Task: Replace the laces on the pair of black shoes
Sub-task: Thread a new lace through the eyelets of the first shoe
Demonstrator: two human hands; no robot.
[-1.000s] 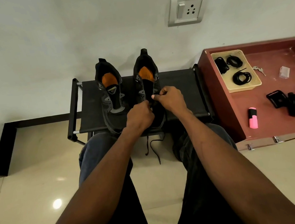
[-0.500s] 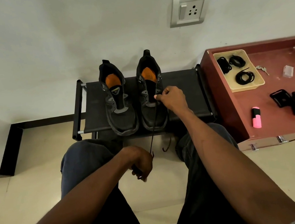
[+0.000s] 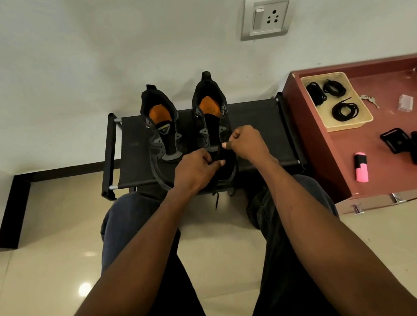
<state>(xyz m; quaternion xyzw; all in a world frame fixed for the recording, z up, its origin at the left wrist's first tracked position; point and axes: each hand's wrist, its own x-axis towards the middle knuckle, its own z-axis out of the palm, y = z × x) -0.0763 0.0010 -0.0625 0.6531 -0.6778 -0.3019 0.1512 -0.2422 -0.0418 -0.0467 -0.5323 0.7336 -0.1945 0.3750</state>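
On the rack: the pair of black shoes sits side by side on the black shoe rack (image 3: 256,125) against the wall, toes toward the person.
Change: half a second ago the left hand (image 3: 193,171) was down by the knees drawing lace (image 3: 216,201) out; now it is back at the toe of the right shoe (image 3: 210,120).
Meaning: probably one pull done, next crossing being worked; left shoe (image 3: 162,129) shows no lace.
Grip, left: fingers curled, pinching the lace.
Grip, right: right hand (image 3: 246,144) curled, pinching the lace.
Around: coiled laces in the yellow tray (image 3: 365,119) on the red desk (image 3: 398,168), well apart.
In the way: both hands hide the eyelets.
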